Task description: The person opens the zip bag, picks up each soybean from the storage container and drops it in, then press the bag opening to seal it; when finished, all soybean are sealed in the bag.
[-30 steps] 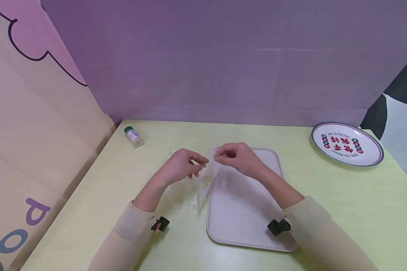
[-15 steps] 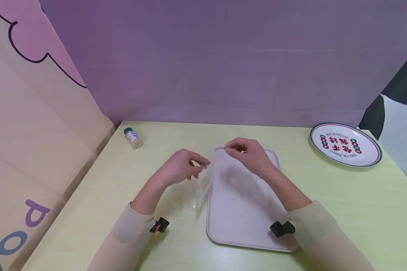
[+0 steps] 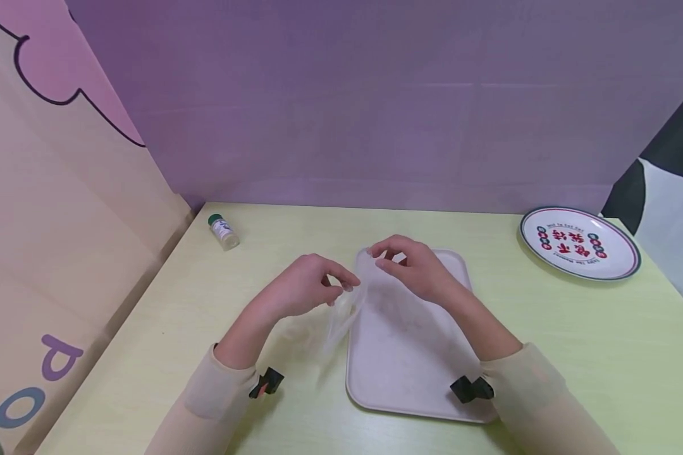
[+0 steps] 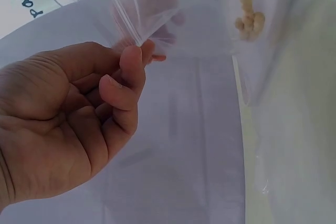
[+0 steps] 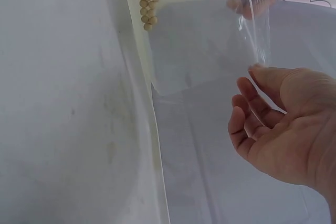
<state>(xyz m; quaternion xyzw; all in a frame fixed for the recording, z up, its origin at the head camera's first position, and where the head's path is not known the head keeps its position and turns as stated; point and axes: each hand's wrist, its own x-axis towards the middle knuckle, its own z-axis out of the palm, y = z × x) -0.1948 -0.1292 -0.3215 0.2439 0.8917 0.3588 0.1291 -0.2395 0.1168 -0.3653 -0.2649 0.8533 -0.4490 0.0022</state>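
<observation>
A clear zip-seal bag (image 3: 339,325) hangs between my hands over the left edge of the pale tray (image 3: 415,366). Round tan beans (image 4: 249,22), probably soybeans, sit in the lower part of the bag; the right wrist view shows these beans (image 5: 147,3) in a column. My left hand (image 3: 307,285) pinches the bag's top edge between thumb and fingers. To its right, my right hand (image 3: 412,268) pinches the other end of the bag's mouth at the seal strip (image 5: 252,19), its remaining fingers loosely curled. Whether the seal is parted is hard to tell.
A small clear bottle (image 3: 224,232) with a green cap lies at the table's back left. On the back right rests an oval white plate (image 3: 580,243) with red lettering. A purple backdrop (image 3: 375,107) rises behind the table (image 3: 575,354).
My right hand has moved right, away from the left, then slightly back. My left hand has shifted a little right and nearer. The bag has moved with them; the tray stays put.
</observation>
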